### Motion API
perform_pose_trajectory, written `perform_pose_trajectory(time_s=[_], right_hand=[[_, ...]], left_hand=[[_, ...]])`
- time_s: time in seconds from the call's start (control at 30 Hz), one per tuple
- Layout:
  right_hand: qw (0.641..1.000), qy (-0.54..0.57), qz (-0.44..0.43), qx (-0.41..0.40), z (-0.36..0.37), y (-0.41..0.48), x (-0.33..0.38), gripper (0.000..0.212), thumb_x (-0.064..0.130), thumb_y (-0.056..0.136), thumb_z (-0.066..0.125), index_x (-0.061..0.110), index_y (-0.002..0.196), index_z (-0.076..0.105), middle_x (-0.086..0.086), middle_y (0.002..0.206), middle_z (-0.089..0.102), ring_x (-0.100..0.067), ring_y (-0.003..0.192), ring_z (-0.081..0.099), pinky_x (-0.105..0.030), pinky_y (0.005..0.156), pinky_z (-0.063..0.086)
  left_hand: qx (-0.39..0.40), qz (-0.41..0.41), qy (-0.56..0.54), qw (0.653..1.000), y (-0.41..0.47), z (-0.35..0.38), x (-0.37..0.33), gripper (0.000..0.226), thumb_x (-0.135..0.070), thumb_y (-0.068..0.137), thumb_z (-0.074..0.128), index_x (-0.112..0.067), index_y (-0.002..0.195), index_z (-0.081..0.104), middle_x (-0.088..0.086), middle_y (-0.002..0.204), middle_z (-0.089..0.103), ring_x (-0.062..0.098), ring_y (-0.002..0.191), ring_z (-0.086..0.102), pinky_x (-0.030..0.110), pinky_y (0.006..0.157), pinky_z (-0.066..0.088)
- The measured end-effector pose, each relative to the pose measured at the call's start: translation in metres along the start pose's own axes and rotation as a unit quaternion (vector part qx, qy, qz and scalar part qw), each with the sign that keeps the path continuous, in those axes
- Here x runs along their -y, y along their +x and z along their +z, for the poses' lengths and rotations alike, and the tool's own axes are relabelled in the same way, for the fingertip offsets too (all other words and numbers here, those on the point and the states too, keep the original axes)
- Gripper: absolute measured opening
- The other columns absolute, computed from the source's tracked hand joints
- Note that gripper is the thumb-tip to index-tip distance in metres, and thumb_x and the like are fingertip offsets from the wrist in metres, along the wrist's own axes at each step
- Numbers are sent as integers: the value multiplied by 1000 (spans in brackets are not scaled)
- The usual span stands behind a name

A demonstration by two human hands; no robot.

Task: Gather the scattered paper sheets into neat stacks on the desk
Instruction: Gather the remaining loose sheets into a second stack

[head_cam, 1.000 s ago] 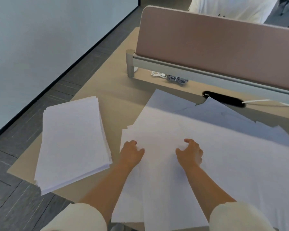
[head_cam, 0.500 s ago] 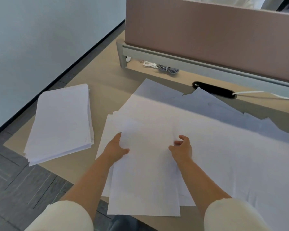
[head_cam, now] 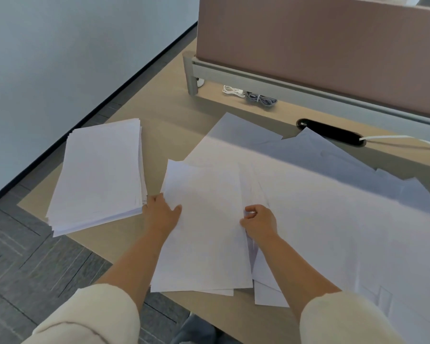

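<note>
Bright, even daylight fills the view, soft and without hard glare. The partition (head_cam: 308, 45) throws a broad blue-grey shade onto the surface (head_cam: 174, 135) and the paper sheets (head_cam: 308, 194) just in front of it, so the light seems to come from beyond it. Farther from the partition the sheets are nearly washed out, their edges hard to tell apart. The whole picture is slightly soft. The sleeves (head_cam: 90, 316), farthest from the partition, look blurred and stretched by the wide lens.

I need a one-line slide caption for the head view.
Left hand and right hand hold a loose bundle of sheets beside a paper stack on the desk.
</note>
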State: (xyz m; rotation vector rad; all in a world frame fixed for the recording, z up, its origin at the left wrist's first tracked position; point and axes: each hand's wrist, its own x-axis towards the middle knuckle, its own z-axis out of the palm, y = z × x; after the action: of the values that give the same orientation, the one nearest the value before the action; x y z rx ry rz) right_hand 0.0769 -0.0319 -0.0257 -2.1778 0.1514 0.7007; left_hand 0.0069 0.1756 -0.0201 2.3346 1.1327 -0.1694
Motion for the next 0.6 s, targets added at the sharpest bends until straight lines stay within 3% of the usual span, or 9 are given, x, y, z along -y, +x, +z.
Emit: perform_pose_trajectory(time_s=[0.13, 0.23, 0.3, 0.37, 0.43, 0.5, 0.57, 0.6], right_hand=[[999, -24, 16, -25, 8, -3, 10, 28, 4, 81, 54, 10, 107, 62, -1, 101, 61, -16, 83, 54, -18, 49, 35], [999, -14, 34, -34, 16, -3, 17, 11, 5, 80, 55, 12, 81, 63, -4, 97, 64, -18, 77, 56, -16, 45, 33], [999, -8, 32, -33, 21, -3, 20, 22, 3, 78, 54, 13, 58, 50, -6, 83, 60, -19, 62, 52, -16, 45, 33], [999, -14, 29, -35, 22, -4, 22, 32, 3, 76, 54, 15, 51, 38, -8, 74, 50, -20, 57, 43, -20, 47, 32], [999, -4, 33, -31, 20, -3, 23, 25, 3, 76, 54, 15, 59, 40, -7, 75, 46, -18, 58, 40, -22, 51, 31], [998, 27, 49, -21, 15, -6, 24, 13, 6, 80, 57, 12, 88, 49, -2, 82, 49, -13, 61, 43, -22, 53, 33], [996, 66, 62, -14, 13, -6, 24, 37, 11, 84, 59, 11, 118, 44, -1, 97, 53, -15, 75, 50, -23, 62, 37], [995, 70, 64, -14, 14, -4, 21, 41, 15, 86, 59, 11, 123, 43, -2, 104, 54, -17, 81, 50, -25, 67, 38]], left_hand=[[20, -56, 5, 998, 0, -3, 7, 74, -34, 88, 60, 4, 140, 24, 23, 144, 29, 40, 132, 29, 41, 110, 24], [32, -68, -23, 997, 2, -7, 8, 76, -29, 86, 62, 2, 142, 22, 23, 141, 30, 39, 130, 33, 41, 107, 30], [47, -81, -71, 993, 4, -9, 9, 72, -24, 86, 62, 1, 142, 24, 21, 140, 30, 36, 127, 39, 39, 102, 37], [61, -96, -97, 989, 6, -12, 9, 65, -20, 86, 62, 2, 138, 31, 20, 135, 39, 34, 122, 44, 36, 94, 42], [67, -98, -117, 986, 9, -15, 11, 41, -15, 85, 64, 2, 118, 48, 16, 116, 53, 31, 105, 53, 30, 80, 42], [80, -98, -146, 981, 9, -18, 14, 16, -11, 84, 64, -2, 94, 56, 11, 95, 56, 25, 87, 52, 26, 69, 38], [102, -93, -156, 978, 10, -20, 18, 11, -12, 84, 65, -4, 88, 58, 7, 83, 57, 23, 82, 52, 24, 61, 39], [106, -87, -161, 977, 8, -20, 19, 11, -13, 84, 66, -6, 84, 57, 4, 79, 56, 23, 82, 52, 23, 57, 38]])
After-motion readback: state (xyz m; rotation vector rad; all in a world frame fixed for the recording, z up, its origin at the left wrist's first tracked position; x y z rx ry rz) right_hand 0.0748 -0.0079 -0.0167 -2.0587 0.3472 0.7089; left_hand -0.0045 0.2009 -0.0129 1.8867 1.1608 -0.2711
